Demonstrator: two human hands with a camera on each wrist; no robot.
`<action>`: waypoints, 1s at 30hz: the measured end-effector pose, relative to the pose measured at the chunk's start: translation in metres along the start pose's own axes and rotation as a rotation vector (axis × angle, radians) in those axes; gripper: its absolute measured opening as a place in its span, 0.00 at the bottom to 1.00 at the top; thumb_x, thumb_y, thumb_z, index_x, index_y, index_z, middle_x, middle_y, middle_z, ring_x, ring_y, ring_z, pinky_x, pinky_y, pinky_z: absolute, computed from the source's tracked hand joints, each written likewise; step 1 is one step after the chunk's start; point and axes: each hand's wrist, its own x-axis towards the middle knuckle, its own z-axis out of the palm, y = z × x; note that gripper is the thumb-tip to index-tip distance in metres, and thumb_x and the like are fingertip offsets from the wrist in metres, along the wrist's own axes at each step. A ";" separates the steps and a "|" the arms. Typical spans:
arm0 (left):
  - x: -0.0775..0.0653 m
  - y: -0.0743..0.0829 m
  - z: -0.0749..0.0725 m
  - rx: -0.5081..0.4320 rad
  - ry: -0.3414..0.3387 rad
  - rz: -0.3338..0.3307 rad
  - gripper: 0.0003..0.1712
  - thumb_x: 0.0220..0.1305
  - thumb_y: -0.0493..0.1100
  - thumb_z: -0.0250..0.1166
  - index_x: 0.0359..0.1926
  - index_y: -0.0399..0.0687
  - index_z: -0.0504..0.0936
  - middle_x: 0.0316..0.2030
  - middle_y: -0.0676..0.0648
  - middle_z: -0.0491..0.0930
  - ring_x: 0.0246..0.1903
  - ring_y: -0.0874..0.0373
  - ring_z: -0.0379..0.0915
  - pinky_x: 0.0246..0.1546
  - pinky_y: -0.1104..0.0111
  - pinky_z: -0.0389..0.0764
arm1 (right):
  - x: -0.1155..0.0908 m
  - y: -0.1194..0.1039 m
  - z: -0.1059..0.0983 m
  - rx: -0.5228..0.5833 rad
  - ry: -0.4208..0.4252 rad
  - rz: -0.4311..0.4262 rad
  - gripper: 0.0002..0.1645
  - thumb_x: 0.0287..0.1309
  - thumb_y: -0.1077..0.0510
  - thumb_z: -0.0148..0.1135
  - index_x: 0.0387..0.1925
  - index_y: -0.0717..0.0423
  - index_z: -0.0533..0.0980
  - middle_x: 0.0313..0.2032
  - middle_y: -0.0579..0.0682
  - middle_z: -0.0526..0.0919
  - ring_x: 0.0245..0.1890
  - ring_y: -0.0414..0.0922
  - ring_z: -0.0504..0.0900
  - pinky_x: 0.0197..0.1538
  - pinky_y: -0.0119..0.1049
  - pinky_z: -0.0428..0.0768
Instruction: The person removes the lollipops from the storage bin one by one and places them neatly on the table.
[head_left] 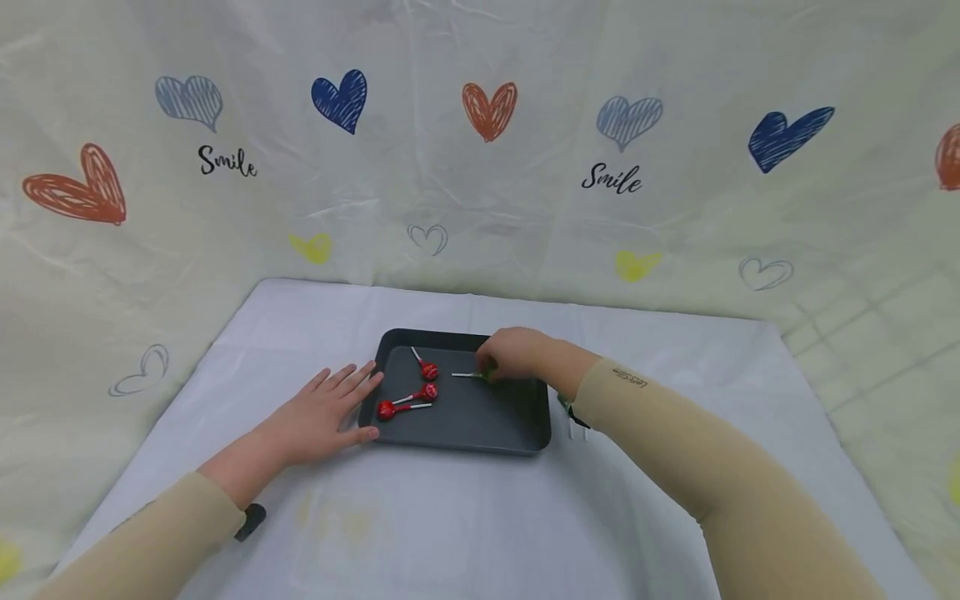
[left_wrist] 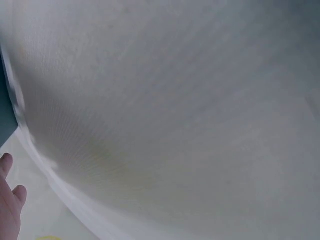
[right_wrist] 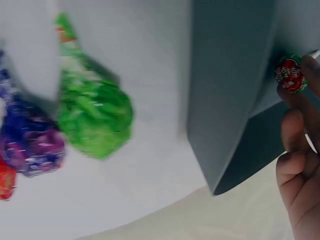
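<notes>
Over the far right part of a dark grey tray (head_left: 465, 429), my right hand (head_left: 513, 354) pinches a lollipop (right_wrist: 290, 74) in a green and red wrapper. Its white stick points left in the head view. My left hand (head_left: 322, 417) has its fingers spread at the tray's left rim; only a thumb and fingertip (left_wrist: 19, 195) show in the left wrist view. Three red-wrapped lollipops lie in the tray's left half: one (head_left: 429, 372) toward the back, another (head_left: 428, 392) in the middle, the last (head_left: 386, 410) nearest the left hand.
Right of the tray, partly under the right forearm, more lollipops lie on the white cloth (head_left: 450, 517). The right wrist view shows a green one (right_wrist: 95, 117), a purple-blue one (right_wrist: 32, 142) and part of a red one (right_wrist: 6, 180). A heart-patterned sheet (head_left: 525, 208) hangs behind.
</notes>
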 end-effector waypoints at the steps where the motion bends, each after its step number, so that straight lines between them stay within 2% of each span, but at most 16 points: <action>1: 0.000 0.000 0.000 -0.001 0.000 -0.001 0.51 0.64 0.72 0.56 0.78 0.53 0.52 0.78 0.47 0.47 0.75 0.41 0.44 0.72 0.41 0.46 | -0.002 0.001 0.002 0.009 0.001 -0.013 0.09 0.61 0.56 0.69 0.44 0.47 0.84 0.39 0.41 0.84 0.41 0.40 0.80 0.50 0.38 0.80; 8: 0.001 -0.002 0.002 0.003 -0.014 -0.014 0.52 0.64 0.73 0.55 0.79 0.54 0.51 0.78 0.47 0.46 0.75 0.41 0.43 0.72 0.41 0.44 | -0.011 0.004 0.011 0.036 0.026 -0.072 0.09 0.61 0.58 0.68 0.43 0.45 0.85 0.41 0.39 0.85 0.43 0.38 0.81 0.51 0.37 0.80; 14: 0.000 -0.002 0.003 -0.010 0.003 -0.003 0.52 0.63 0.73 0.56 0.78 0.52 0.54 0.78 0.46 0.48 0.75 0.41 0.45 0.71 0.40 0.46 | -0.017 0.009 0.008 0.041 0.061 -0.099 0.13 0.60 0.59 0.69 0.47 0.44 0.86 0.47 0.40 0.85 0.50 0.41 0.80 0.55 0.39 0.78; 21: 0.000 -0.002 0.002 -0.004 -0.012 -0.017 0.52 0.64 0.72 0.57 0.79 0.53 0.52 0.78 0.47 0.47 0.75 0.41 0.44 0.72 0.41 0.45 | -0.023 0.013 0.000 0.098 0.065 -0.008 0.18 0.59 0.53 0.71 0.51 0.44 0.84 0.50 0.42 0.84 0.53 0.42 0.80 0.58 0.40 0.77; 26: 0.001 0.000 0.000 0.001 -0.028 -0.027 0.52 0.64 0.73 0.56 0.79 0.55 0.50 0.78 0.47 0.46 0.75 0.42 0.43 0.72 0.41 0.44 | -0.021 0.015 0.000 0.117 0.021 0.072 0.18 0.58 0.49 0.72 0.50 0.45 0.85 0.46 0.40 0.85 0.48 0.40 0.80 0.56 0.39 0.78; 30: 0.001 0.000 0.001 -0.001 -0.025 -0.026 0.52 0.63 0.73 0.56 0.79 0.55 0.50 0.78 0.47 0.46 0.75 0.42 0.43 0.72 0.41 0.44 | -0.019 0.015 0.002 0.130 -0.003 0.104 0.16 0.57 0.48 0.72 0.48 0.45 0.86 0.42 0.40 0.86 0.44 0.38 0.81 0.51 0.38 0.80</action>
